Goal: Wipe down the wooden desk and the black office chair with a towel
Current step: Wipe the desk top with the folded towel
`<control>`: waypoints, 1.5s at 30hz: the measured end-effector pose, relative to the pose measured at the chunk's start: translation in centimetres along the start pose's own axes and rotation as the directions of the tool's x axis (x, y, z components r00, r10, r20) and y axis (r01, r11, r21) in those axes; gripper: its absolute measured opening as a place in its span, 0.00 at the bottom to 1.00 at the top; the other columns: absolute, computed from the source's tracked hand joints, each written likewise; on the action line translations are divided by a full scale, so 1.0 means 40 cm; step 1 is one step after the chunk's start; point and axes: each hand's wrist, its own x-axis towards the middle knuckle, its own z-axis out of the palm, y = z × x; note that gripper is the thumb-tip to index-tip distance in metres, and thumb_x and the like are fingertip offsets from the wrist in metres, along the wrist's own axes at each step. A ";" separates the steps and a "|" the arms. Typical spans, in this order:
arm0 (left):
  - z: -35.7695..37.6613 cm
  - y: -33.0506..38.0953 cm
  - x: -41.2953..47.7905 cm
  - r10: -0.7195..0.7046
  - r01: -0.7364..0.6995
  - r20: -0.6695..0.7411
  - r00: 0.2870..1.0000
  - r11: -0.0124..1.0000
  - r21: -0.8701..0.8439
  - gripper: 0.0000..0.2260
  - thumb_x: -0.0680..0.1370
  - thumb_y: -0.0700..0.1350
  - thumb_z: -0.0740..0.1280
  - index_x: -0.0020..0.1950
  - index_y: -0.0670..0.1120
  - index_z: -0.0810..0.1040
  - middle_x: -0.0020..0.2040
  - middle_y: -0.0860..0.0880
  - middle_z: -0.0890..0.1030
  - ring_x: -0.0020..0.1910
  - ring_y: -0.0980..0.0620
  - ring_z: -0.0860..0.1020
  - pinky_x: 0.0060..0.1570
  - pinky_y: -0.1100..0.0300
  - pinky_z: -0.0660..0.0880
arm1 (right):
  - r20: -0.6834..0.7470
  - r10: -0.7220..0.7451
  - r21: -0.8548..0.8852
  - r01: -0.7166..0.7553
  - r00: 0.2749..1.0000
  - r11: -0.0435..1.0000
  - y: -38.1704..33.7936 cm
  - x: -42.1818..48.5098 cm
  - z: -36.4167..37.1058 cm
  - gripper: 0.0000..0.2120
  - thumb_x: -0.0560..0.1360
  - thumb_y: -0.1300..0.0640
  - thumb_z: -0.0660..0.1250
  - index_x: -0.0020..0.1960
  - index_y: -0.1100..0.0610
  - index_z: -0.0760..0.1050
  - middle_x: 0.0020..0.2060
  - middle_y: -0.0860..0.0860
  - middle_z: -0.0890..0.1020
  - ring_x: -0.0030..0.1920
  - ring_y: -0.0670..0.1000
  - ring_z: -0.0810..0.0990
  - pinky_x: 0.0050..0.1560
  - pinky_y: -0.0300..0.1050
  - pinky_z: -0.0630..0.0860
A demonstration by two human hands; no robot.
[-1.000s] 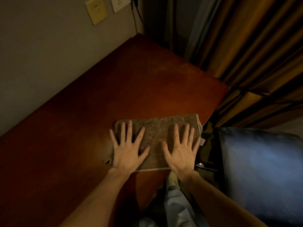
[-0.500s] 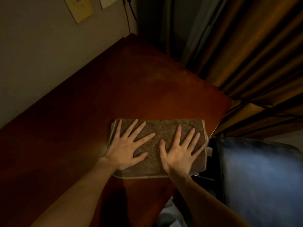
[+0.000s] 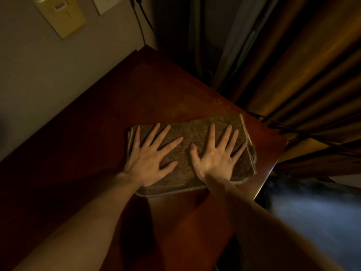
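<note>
A folded brown towel (image 3: 187,137) lies flat on the dark reddish wooden desk (image 3: 127,98), near its right edge. My left hand (image 3: 154,155) presses on the towel's left half with fingers spread. On the right half my right hand (image 3: 216,153) rests flat, palm down, fingers apart. Neither hand grips the cloth. The black office chair (image 3: 312,222) shows at the lower right, beside the desk's edge; only part of its dark padded surface is visible.
Brown curtains (image 3: 293,75) hang close behind the desk's right corner. The wall on the left carries a yellowish switch plate (image 3: 60,16) and a white outlet (image 3: 105,2) with a black cable (image 3: 142,22) running down behind the desk.
Both hands have slid the towel away from me, further onto the desk toward its far right part. My arms are stretched out more.
</note>
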 end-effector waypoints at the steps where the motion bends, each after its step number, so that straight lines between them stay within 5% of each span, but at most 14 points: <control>1: -0.001 -0.011 0.028 0.002 -0.002 0.000 1.000 1.000 0.003 0.32 0.80 0.69 0.49 0.82 0.65 0.44 0.85 0.49 0.44 0.83 0.45 0.41 0.75 0.28 0.44 | 0.001 0.001 0.001 -0.001 1.000 1.000 -0.005 0.029 -0.002 0.42 0.77 0.28 0.45 0.84 0.47 0.40 0.82 0.60 0.40 0.81 0.63 0.34 0.76 0.71 0.34; 19: -0.012 -0.082 0.238 -0.264 0.262 -0.064 0.962 0.964 -0.030 0.32 0.79 0.69 0.47 0.82 0.65 0.46 0.85 0.49 0.46 0.83 0.45 0.44 0.75 0.29 0.44 | 0.024 -0.273 0.005 0.273 0.962 0.962 -0.069 0.381 -0.036 0.42 0.76 0.25 0.44 0.84 0.44 0.43 0.83 0.56 0.45 0.82 0.59 0.40 0.78 0.69 0.41; 36: -0.007 -0.107 0.339 -0.477 0.463 -0.141 0.868 0.878 -0.118 0.33 0.78 0.68 0.50 0.83 0.63 0.50 0.84 0.47 0.51 0.83 0.44 0.46 0.75 0.28 0.44 | 0.223 -0.455 0.128 0.437 0.862 0.890 -0.161 0.621 -0.065 0.40 0.77 0.26 0.51 0.83 0.42 0.46 0.80 0.52 0.62 0.81 0.59 0.57 0.72 0.62 0.67; 45: -0.008 -0.071 0.315 -0.518 0.507 -0.140 0.844 0.855 -0.111 0.30 0.81 0.69 0.45 0.83 0.63 0.50 0.85 0.46 0.50 0.83 0.44 0.45 0.75 0.28 0.41 | 0.112 -0.418 0.044 0.415 0.902 0.909 -0.147 0.570 -0.049 0.37 0.79 0.28 0.45 0.83 0.42 0.45 0.82 0.55 0.57 0.82 0.59 0.50 0.79 0.63 0.53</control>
